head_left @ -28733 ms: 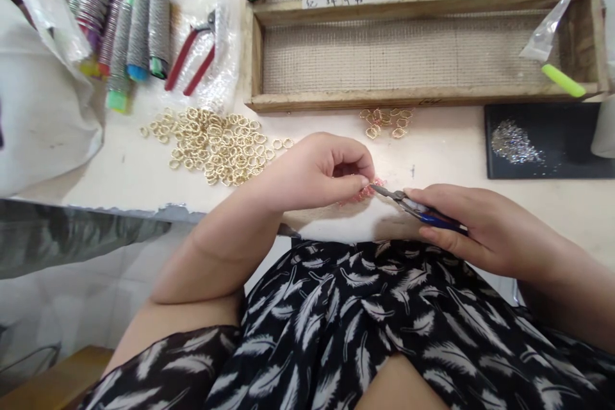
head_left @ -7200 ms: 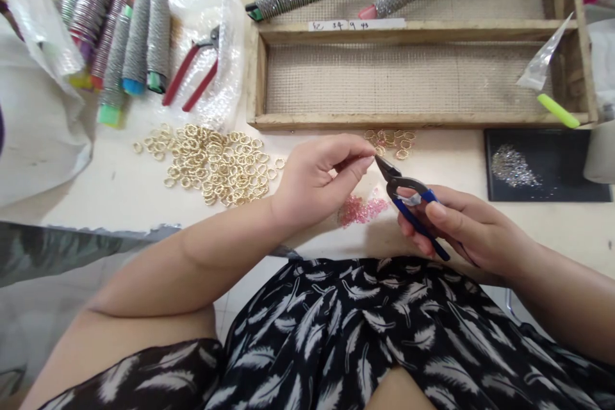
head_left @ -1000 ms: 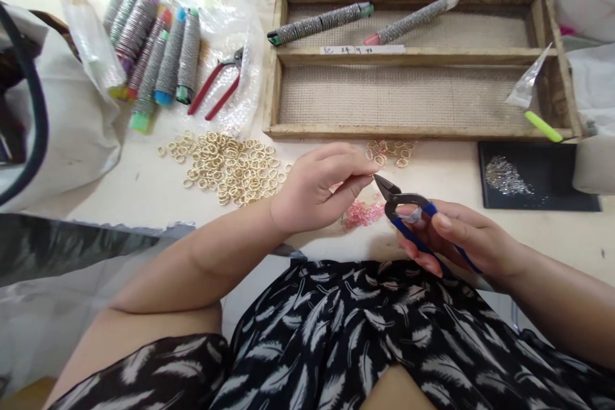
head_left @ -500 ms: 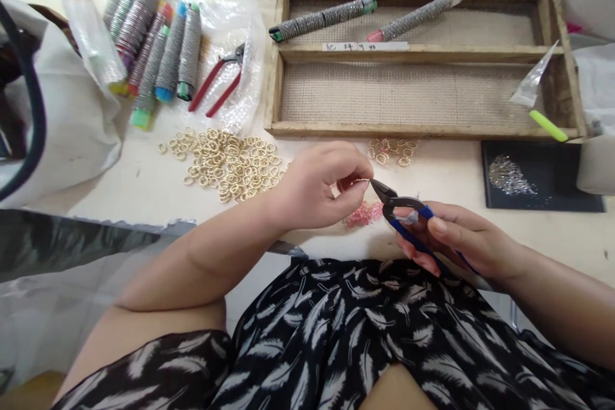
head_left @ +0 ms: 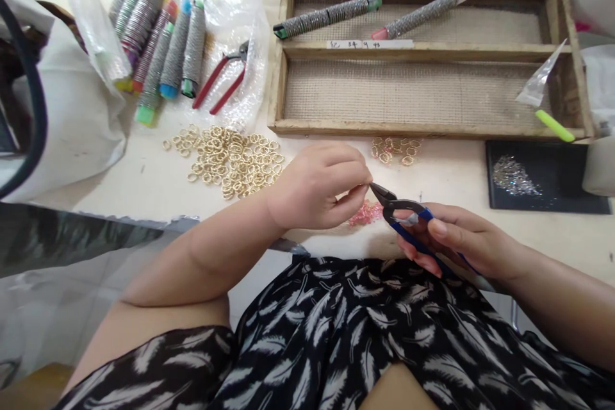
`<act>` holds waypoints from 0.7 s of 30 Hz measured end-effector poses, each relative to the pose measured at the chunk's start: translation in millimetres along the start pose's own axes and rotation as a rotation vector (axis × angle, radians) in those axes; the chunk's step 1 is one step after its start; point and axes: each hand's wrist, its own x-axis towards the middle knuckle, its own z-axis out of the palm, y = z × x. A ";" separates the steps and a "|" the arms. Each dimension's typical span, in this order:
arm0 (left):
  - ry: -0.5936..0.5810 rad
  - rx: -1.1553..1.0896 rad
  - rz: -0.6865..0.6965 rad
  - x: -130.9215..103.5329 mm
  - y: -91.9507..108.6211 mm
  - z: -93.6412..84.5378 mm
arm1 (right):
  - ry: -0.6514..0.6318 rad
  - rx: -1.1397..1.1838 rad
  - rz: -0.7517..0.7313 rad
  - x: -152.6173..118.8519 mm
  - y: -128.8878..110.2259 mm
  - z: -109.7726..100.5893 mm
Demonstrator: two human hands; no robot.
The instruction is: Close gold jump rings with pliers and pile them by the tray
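Observation:
My left hand (head_left: 319,187) is closed in a pinch over the table, its fingertips right at the tip of the pliers. A gold twisted ring showed between these fingers a moment ago; now the fingers hide most of it. My right hand (head_left: 464,234) is wrapped round the blue handles of the pliers (head_left: 390,200), whose dark jaws point left to the pinch. Something small and whitish lies between the handles. Below the jaws is a small heap of pink beads (head_left: 366,212). Left of my left hand spreads a pile of gold rings (head_left: 230,160).
A wooden mesh-bottomed tray (head_left: 432,129) holds two wrapped rods. Several gold rings (head_left: 394,148) lie before it. At right is a black tray (head_left: 571,195) with shiny bits. Chain-wrapped tubes (head_left: 175,54) and red-handled pliers (head_left: 227,75) lie on bubble wrap at back left.
My left fingers have shifted slightly, and the gold edge between them is now mostly covered. The pliers stay at the fingertips. The whole view has moved a little.

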 end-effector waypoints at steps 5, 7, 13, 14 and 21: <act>-0.071 -0.053 -0.051 -0.1 0.5 -4.0 | 0.036 -0.075 0.014 0.8 -1.9 0.5; -0.090 -0.064 -0.060 0.0 0.6 -5.7 | 0.044 -0.083 0.021 0.6 -2.3 0.2; -0.149 -0.173 -0.166 -0.7 0.4 -7.9 | 0.032 -0.122 0.021 0.7 -2.2 -1.5; -0.155 -0.193 -0.182 -0.8 0.3 -7.9 | 0.029 -0.134 0.017 0.8 -2.3 -1.5; -0.208 -0.347 -0.292 2.1 -0.9 -8.9 | 0.017 -0.222 -0.030 -0.8 -3.8 -0.6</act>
